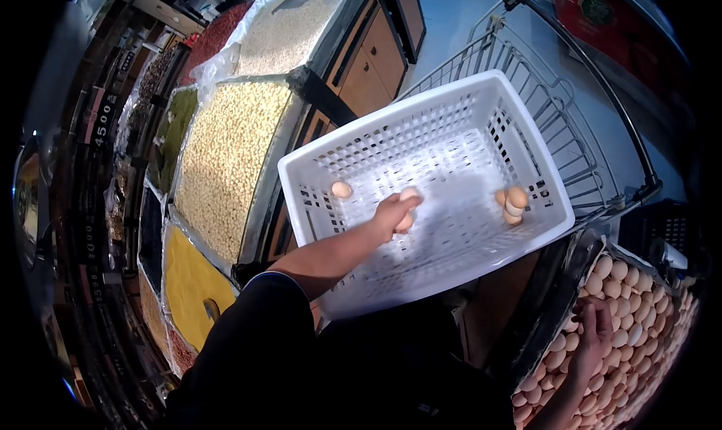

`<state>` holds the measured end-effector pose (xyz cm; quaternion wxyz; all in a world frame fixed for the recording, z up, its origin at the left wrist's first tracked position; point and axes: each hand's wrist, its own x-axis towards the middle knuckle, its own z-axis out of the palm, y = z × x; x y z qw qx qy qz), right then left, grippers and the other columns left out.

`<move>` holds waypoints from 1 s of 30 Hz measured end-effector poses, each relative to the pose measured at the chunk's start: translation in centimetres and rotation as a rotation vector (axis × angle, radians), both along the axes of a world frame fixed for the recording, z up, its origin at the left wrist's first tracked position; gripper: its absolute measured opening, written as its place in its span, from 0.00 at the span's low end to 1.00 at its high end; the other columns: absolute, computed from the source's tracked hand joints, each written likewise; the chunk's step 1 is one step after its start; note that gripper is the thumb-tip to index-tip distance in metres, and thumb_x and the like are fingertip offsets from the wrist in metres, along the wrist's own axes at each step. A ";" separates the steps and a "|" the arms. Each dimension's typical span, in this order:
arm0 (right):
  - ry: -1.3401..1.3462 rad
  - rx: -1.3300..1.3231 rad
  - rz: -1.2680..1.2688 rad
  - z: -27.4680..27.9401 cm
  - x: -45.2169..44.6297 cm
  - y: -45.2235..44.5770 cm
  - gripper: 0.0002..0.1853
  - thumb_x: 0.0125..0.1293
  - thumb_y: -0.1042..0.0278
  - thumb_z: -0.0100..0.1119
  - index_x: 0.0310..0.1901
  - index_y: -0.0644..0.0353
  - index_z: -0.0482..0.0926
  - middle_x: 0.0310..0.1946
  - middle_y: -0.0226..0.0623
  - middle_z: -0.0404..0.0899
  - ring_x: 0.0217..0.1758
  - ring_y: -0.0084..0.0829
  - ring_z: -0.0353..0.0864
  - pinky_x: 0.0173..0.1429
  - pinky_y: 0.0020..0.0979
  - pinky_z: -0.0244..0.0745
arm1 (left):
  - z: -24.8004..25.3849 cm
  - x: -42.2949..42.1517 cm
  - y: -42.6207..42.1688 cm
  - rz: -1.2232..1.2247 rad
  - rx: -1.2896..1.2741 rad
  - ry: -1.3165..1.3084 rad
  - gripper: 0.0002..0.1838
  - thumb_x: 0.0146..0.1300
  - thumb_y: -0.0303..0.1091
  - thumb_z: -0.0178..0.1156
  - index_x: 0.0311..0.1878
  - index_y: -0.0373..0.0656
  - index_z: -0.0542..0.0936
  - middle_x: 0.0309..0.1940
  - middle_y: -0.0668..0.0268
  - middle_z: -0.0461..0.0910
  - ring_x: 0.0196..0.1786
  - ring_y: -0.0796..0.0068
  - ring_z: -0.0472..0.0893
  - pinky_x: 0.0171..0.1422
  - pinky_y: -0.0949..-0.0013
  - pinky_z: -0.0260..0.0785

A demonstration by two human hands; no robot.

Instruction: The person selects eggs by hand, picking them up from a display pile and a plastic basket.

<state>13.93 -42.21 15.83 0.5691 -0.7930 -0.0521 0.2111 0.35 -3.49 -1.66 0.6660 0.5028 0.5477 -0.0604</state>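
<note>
My left hand [391,215] reaches down into a white plastic basket [429,278], its fingers closed around eggs. One pale egg [409,194] shows above the fingers and a brown egg [404,223] below them. Another egg [341,190] lies by the basket's left end, and a small cluster of eggs [516,198] sits in the right corner. My right hand [596,328] is over a bin full of brown eggs [626,302] at the lower right. Its fingers are bent and slightly apart, with no egg visible in them; part of the hand is in shadow.
The basket rests against a metal shopping cart [560,121] with a dark handle. On the left stand bins of pale yellow beans [229,144], white grain [289,31] with a metal scoop [293,0], and yellow flour [188,268]. A red box [602,20] is at the top right.
</note>
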 end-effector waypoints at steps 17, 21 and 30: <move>-0.456 -0.302 1.318 -18.6 -12.4 43.3 0.34 0.54 0.63 0.66 0.62 0.56 0.62 0.56 0.47 0.65 0.62 0.48 0.65 0.63 0.45 0.66 | 15.0 -21.1 6.4 0.738 -0.177 -1.251 0.28 0.58 0.57 0.57 0.55 0.47 0.74 0.57 0.48 0.67 0.45 0.50 0.71 0.25 0.71 0.71; -0.519 -0.339 1.254 -22.9 -14.8 45.4 0.33 0.53 0.65 0.67 0.60 0.55 0.63 0.53 0.48 0.68 0.59 0.48 0.68 0.59 0.45 0.69 | 13.7 -24.1 5.4 0.828 -0.143 -1.201 0.28 0.59 0.58 0.57 0.55 0.48 0.74 0.56 0.49 0.68 0.45 0.49 0.71 0.25 0.70 0.71; -0.302 -0.206 1.217 -21.7 -9.5 42.1 0.26 0.51 0.74 0.65 0.54 0.53 0.70 0.51 0.47 0.69 0.57 0.52 0.69 0.60 0.45 0.69 | 15.9 -20.0 7.5 0.671 -0.269 -1.230 0.29 0.55 0.55 0.60 0.54 0.45 0.74 0.57 0.50 0.69 0.48 0.48 0.73 0.29 0.64 0.77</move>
